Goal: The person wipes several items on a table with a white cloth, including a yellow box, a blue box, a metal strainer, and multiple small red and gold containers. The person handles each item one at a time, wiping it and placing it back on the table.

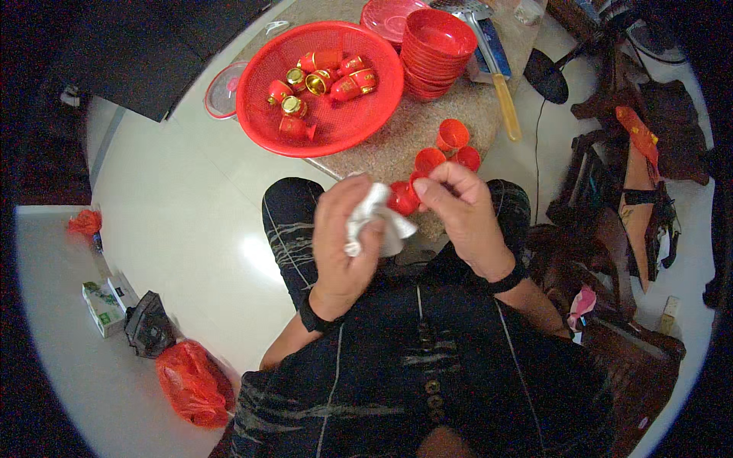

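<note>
My left hand [343, 229] holds a crumpled white cloth or tissue [378, 223] just in front of my lap. The fingers of my right hand [469, 212] pinch a small glossy red cup [404, 198], partly hidden by the fingertips and close to the white cloth. Just beyond my right hand, small red cups [452, 135] stand mouth up on the stone-patterned tabletop [366, 163]. Farther off, a big red plastic colander basket [320, 150] holds several red and gold small cups [318, 83], some upright and some tipped over.
Behind the small cups rises a stack of red bowls [438, 51], with red plates [392, 20] beside it. A skimmer with a wooden handle [504, 106] juts past the table's right edge. Dark wooden furniture [630, 349] stands right; a red plastic bag [194, 383] lies left.
</note>
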A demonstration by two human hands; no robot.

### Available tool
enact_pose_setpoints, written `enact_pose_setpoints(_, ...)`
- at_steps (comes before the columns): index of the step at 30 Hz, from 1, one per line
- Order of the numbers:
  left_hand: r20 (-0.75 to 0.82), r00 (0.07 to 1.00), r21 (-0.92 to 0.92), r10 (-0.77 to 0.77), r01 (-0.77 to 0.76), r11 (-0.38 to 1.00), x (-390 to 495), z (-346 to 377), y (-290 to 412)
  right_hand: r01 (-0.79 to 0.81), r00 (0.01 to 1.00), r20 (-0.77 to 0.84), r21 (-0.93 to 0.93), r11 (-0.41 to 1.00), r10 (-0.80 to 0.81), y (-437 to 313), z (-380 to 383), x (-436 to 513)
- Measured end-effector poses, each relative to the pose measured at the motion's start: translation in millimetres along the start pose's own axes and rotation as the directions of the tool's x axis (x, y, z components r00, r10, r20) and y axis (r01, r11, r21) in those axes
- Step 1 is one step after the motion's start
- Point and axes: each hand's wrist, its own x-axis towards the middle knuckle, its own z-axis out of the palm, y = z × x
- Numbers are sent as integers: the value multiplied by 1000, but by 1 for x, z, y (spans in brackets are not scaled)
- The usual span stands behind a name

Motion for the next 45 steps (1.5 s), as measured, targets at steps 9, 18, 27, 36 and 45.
enact_pose_setpoints(9, 565, 782, -257, -264, 471, 844, 5, 29, 1, -89, 995, 61, 224, 971, 77, 24, -49, -28)
enact_pose_setpoints(18, 377, 889, -252, -261, 369, 894, -6, 46, 2, -59, 996, -53, 178, 982, 70, 34, -54, -34)
enact_pose_setpoints(27, 299, 953, 122, 53, -94, 988, -7, 55, 5, -169, 982, -5, 428, 888, 190, 39, -50, -33)
enact_pose_setpoints(36, 640, 677, -305, -363, 658, 689, 0, 37, 7, 14, 998, 65, 18, 1000, -15, 33, -60, -38)
enact_pose_setpoints(45, 580, 813, -159, 47, 56, 986, -4, 42, -3, -310, 939, 226, 221, 925, 261, 36, -61, -38)
